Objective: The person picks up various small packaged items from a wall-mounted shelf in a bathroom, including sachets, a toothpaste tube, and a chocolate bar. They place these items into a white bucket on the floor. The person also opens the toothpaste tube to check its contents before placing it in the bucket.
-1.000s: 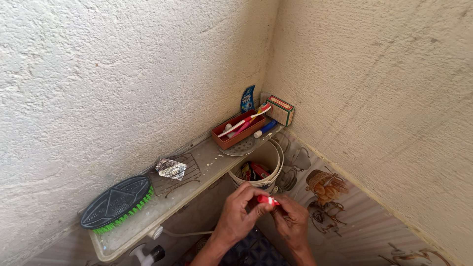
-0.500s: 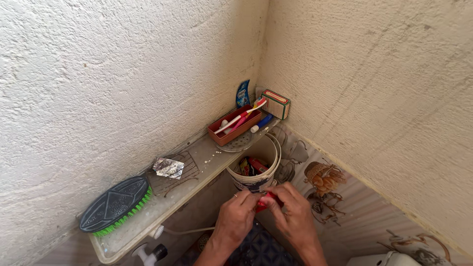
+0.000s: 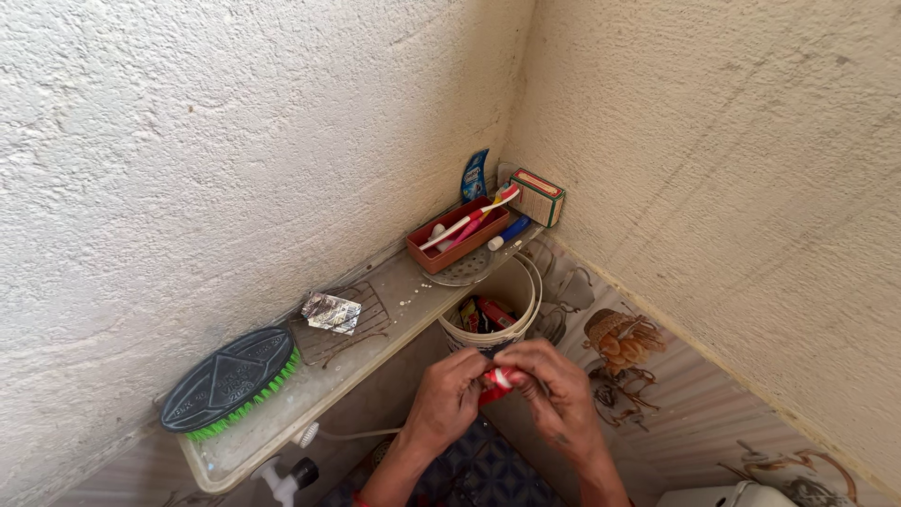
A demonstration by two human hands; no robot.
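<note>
walls (image 3: 235,141): rough plaster | shelf (image 3: 394,310): smooth plastic | wrapper (image 3: 330,312): crinkled glossy foil

The left hand (image 3: 450,399) and right hand (image 3: 556,394) pinch a small red tube (image 3: 497,380) between them, a white bucket (image 3: 511,291) just beyond.

A small red tube (image 3: 496,383) with a white end is sitting pinched between the fingertips of the left hand (image 3: 449,399) and the right hand (image 3: 556,394), low in the frame and in front of the white bucket. The white end is pointing up and toward the right hand, showing at the spot where the two sets of fingers are meeting. The red body is slanting down and back toward the left hand, and a red strip of it is hanging below the knuckles. Fingers are covering most of its length, so its full shape is staying hidden.
</note>
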